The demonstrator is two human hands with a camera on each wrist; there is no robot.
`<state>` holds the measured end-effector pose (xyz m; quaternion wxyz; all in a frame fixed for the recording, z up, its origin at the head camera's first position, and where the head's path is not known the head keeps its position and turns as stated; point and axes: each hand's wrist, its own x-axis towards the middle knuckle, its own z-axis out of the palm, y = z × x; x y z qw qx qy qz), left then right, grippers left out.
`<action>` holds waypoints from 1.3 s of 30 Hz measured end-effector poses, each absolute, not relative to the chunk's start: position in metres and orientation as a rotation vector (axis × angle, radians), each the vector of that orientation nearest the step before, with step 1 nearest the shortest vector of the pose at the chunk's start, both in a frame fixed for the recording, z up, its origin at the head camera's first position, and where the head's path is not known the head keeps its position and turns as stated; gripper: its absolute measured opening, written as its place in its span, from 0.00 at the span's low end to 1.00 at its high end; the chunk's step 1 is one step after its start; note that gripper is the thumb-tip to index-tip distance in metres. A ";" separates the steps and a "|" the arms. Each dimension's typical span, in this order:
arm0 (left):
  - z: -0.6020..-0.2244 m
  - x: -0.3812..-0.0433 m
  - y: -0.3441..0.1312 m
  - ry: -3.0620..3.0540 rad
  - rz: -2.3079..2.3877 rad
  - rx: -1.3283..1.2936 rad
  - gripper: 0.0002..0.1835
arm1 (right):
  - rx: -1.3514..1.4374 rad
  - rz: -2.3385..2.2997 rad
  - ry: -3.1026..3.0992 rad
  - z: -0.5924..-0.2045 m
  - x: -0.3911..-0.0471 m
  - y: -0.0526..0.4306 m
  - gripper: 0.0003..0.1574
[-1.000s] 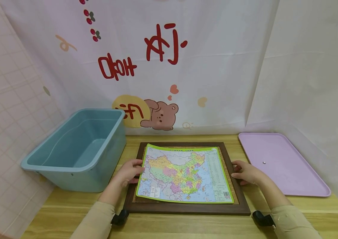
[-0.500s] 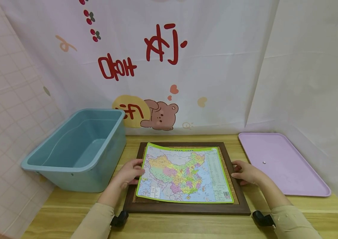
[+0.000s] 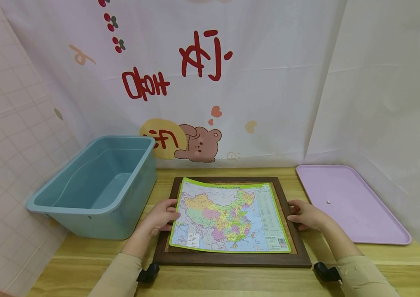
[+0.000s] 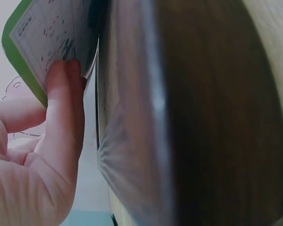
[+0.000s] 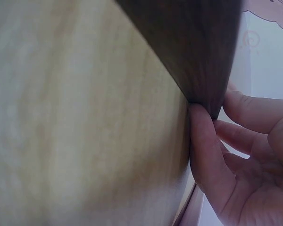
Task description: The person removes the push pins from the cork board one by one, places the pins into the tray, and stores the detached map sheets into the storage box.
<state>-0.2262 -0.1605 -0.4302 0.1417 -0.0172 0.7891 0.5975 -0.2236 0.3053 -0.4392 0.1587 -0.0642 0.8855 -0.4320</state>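
A coloured map of China with a green border (image 3: pixel 221 218) lies bowed over a dark brown picture frame (image 3: pixel 232 259), which has a cork-like brown inside. My left hand (image 3: pixel 162 214) pinches the map's left edge, which is lifted and curved. In the left wrist view, the thumb (image 4: pixel 62 113) presses the printed face and another finger is partly hidden behind the sheet. My right hand (image 3: pixel 308 215) grips the right side of the frame. The right wrist view has the dark frame edge (image 5: pixel 198 61) between thumb and fingers (image 5: pixel 254 113).
A deep blue plastic tub (image 3: pixel 83 210) stands on the wooden table (image 3: pixel 232 284) at the left. To the right lies a flat lilac tray (image 3: pixel 350 206). A white printed curtain (image 3: pixel 269 82) hangs behind the table. Black wrist cameras (image 3: pixel 327 272) sit at both sleeves.
My left thumb has shifted slightly on the map's left edge, and the upper left corner has risen a little. The right hand and the frame hold still.
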 end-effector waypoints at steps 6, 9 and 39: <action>-0.432 -0.226 -0.161 2.310 1.707 -0.044 0.30 | -0.181 -1.236 2.534 -0.440 -0.223 0.306 0.39; -0.433 -0.226 -0.160 2.329 1.706 -0.069 0.30 | -0.195 -1.230 2.534 -0.440 -0.223 0.306 0.39; -0.433 -0.224 -0.159 2.399 1.801 -0.055 0.28 | -0.187 -1.227 2.538 -0.438 -0.222 0.304 0.39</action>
